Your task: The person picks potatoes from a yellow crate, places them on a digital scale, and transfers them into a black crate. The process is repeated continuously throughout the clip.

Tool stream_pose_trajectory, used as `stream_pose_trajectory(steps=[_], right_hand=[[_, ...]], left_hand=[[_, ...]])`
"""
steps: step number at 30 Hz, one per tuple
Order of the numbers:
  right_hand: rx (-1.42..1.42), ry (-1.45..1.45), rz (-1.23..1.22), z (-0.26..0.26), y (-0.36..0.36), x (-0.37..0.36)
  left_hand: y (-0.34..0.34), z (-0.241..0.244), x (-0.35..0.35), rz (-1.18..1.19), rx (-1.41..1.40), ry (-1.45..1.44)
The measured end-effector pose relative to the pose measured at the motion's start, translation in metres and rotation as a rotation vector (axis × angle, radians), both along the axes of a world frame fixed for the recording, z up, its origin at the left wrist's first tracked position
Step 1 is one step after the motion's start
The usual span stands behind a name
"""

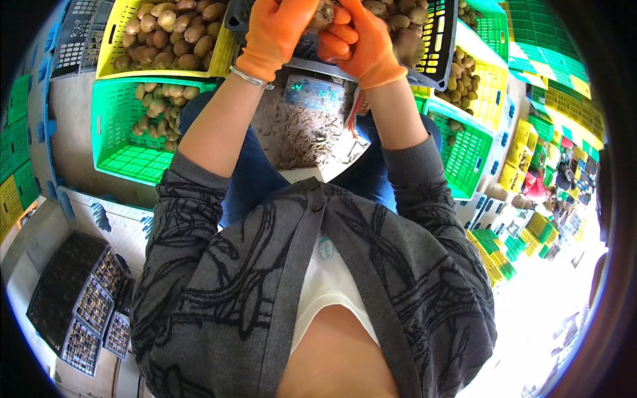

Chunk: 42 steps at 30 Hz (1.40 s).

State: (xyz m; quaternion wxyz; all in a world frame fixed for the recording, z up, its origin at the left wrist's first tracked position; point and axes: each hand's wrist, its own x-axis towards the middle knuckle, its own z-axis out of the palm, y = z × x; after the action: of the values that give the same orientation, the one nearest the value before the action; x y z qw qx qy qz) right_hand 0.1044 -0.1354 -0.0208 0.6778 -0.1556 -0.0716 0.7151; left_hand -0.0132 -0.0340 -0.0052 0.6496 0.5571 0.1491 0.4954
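Note:
Both hands wear orange gloves and meet at the top of the view. Between them is a brown, fibrous tuber [321,18], partly hidden by the gloves and cut off by the picture's edge. My left hand [278,35] grips its left side. My right hand [366,45] has curled fingers, with thumb and forefinger against the tuber's right side. Under the hands, a dark crate [438,45] of brown tubers rests on a scale, whose lit display [314,93] faces me. Stripped root fibres [313,142] litter the floor between my knees.
Left are a yellow crate [112,40] full of tubers and a green crate [112,124] partly filled. On the right stand another yellow crate [490,94] and green crate [468,164]. Black crates [92,298] are stacked lower left. A person in red [535,186] is far off right.

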Motion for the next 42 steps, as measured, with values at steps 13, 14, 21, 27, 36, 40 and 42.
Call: stream_pose_trajectory(steps=[13,14,21,27,36,40,42], right_hand=[[-0.283,-1.493,0.339,0.006,-0.071,-0.023],[-0.312,-1.338,0.308,0.020,-0.054,-0.008],[-0.660,-2.488,0.277,-0.020,0.054,0.079],[-0.586,-2.658,0.522,-0.092,0.066,0.108],[-0.333,-2.061,0.051,0.074,0.023,0.047],[-0.127,-1.696,-0.204,0.112,0.002,0.012],[0.317,-2.268,-0.375,0.112,0.006,0.013]], left_hand=[[0.151,-0.026,-0.139,-0.206,-1.010,-0.102],[0.163,-0.048,-0.157,-0.062,-1.020,-0.112],[0.214,-0.166,-0.271,0.470,-1.486,-0.275],[0.169,-0.129,-0.218,0.466,-1.115,0.030],[0.044,0.010,-0.053,-0.027,0.237,0.573],[0.014,0.052,-0.023,-0.269,-0.212,0.467],[0.005,0.053,-0.015,-0.207,-0.377,0.364]])
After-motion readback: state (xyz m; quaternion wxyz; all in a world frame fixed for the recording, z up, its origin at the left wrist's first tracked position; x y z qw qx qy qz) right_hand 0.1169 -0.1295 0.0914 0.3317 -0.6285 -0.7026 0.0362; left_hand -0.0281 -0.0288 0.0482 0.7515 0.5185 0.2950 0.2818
